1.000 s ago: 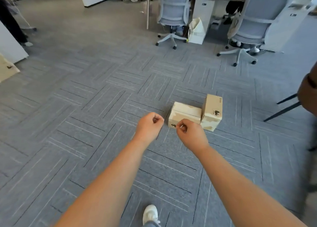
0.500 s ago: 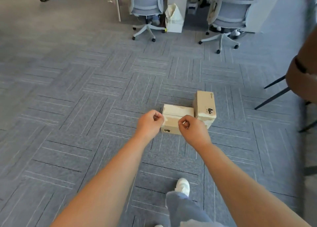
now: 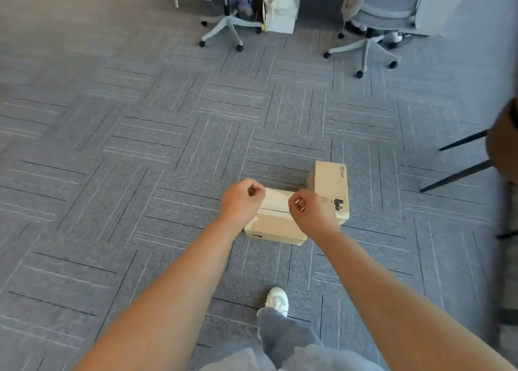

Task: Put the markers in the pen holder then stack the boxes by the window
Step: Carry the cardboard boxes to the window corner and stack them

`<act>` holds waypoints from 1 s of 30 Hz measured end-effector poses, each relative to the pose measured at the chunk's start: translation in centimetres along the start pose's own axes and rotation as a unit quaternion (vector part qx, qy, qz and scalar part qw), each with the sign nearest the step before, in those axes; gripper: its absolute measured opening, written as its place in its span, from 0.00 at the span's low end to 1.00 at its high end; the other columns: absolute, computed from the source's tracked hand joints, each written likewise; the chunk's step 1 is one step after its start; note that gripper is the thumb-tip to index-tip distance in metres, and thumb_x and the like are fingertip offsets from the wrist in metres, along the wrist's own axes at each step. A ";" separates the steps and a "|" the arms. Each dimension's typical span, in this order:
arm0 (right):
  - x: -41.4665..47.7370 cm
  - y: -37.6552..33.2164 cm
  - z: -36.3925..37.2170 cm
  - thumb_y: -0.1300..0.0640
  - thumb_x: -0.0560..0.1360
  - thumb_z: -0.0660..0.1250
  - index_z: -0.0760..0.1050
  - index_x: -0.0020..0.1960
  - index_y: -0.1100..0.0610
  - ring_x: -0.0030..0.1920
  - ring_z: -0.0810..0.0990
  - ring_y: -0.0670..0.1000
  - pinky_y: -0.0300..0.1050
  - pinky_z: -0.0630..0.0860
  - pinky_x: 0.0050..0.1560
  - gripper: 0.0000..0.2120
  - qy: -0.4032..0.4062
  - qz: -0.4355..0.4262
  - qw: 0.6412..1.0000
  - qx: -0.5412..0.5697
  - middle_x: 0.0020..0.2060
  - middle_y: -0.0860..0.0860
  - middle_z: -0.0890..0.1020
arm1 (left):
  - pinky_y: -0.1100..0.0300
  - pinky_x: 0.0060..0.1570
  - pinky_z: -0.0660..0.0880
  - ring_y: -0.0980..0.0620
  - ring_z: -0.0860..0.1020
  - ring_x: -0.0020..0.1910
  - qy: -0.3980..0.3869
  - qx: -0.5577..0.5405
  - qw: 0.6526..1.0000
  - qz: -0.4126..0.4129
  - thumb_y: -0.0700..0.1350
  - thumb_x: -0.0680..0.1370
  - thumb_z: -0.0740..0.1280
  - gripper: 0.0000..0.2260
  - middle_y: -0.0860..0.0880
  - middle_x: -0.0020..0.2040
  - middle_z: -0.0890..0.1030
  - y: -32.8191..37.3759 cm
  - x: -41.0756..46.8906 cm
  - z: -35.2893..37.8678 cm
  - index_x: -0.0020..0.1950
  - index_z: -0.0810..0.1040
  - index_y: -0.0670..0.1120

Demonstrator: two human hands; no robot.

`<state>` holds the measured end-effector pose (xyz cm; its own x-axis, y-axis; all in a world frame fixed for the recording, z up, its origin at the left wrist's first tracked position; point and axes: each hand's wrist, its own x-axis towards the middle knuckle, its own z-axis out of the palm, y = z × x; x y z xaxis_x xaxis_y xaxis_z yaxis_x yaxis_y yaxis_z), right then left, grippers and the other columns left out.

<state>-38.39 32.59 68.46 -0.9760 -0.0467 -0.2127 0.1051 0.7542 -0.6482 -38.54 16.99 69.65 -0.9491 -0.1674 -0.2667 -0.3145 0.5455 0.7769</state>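
On grey carpet tiles (image 3: 140,152), two cardboard boxes side by side and touching, low box (image 3: 276,225) left, taller box (image 3: 330,185) right, left hand (image 3: 241,199) and right hand (image 3: 313,212) above the low box, both curled into loose fists holding nothing, white shoe (image 3: 277,300) nearer the camera, office chairs (image 3: 224,3) beyond.

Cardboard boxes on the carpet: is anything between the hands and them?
Nothing visible. The left hand and right hand, both curled shut and empty, hang above the flat tan cardboard box. The taller tan cardboard box stands against its far right side. Only bare grey carpet surrounds them. No window shows.
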 end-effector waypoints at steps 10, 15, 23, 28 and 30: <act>10.4 5.1 1.8 0.61 0.75 0.62 0.79 0.46 0.58 0.34 0.72 0.51 0.39 0.64 0.31 0.06 -0.034 0.083 0.996 0.002 0.26 0.42 0.71 | 0.61 0.41 0.68 0.52 0.73 0.41 -0.048 0.025 0.998 -0.037 0.44 0.77 0.64 0.06 0.51 0.40 0.78 -0.6 12.3 5.4 0.46 0.80 0.44; 15.7 8.9 5.7 0.61 0.75 0.62 0.79 0.48 0.58 0.38 0.76 0.52 0.40 0.69 0.38 0.08 -0.049 0.132 0.990 0.011 0.35 0.50 0.78 | 0.66 0.39 0.63 0.54 0.72 0.42 -0.077 0.056 0.994 -0.052 0.43 0.78 0.63 0.08 0.52 0.42 0.76 -4.7 18.6 9.0 0.50 0.81 0.44; 23.7 20.0 16.3 0.58 0.76 0.61 0.76 0.57 0.57 0.45 0.78 0.52 0.42 0.74 0.43 0.11 -0.069 0.212 0.975 0.004 0.48 0.53 0.83 | 0.59 0.51 0.72 0.46 0.78 0.55 -0.127 0.111 0.982 -0.087 0.42 0.77 0.63 0.07 0.43 0.57 0.79 -18.3 28.6 17.4 0.50 0.80 0.43; 26.9 28.7 24.3 0.56 0.75 0.64 0.70 0.64 0.56 0.56 0.78 0.56 0.46 0.74 0.53 0.18 -0.112 0.251 0.961 -0.031 0.61 0.56 0.76 | 0.59 0.58 0.68 0.45 0.71 0.64 -0.158 0.170 0.965 -0.124 0.44 0.77 0.64 0.12 0.43 0.65 0.71 -28.0 32.2 23.7 0.59 0.77 0.45; 27.9 31.7 27.3 0.56 0.75 0.64 0.68 0.67 0.55 0.61 0.75 0.58 0.49 0.74 0.58 0.21 -0.134 0.266 0.954 -0.048 0.64 0.57 0.74 | 0.56 0.61 0.68 0.44 0.70 0.65 -0.173 0.184 0.958 -0.139 0.44 0.77 0.64 0.14 0.42 0.67 0.68 -31.1 33.2 26.2 0.62 0.74 0.45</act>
<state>-57.06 37.32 22.07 -0.7052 0.2029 -0.6793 0.5410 0.7733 -0.3306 -59.87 15.98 21.67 -0.7475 -0.1020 -0.6564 -0.4676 0.7826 0.4109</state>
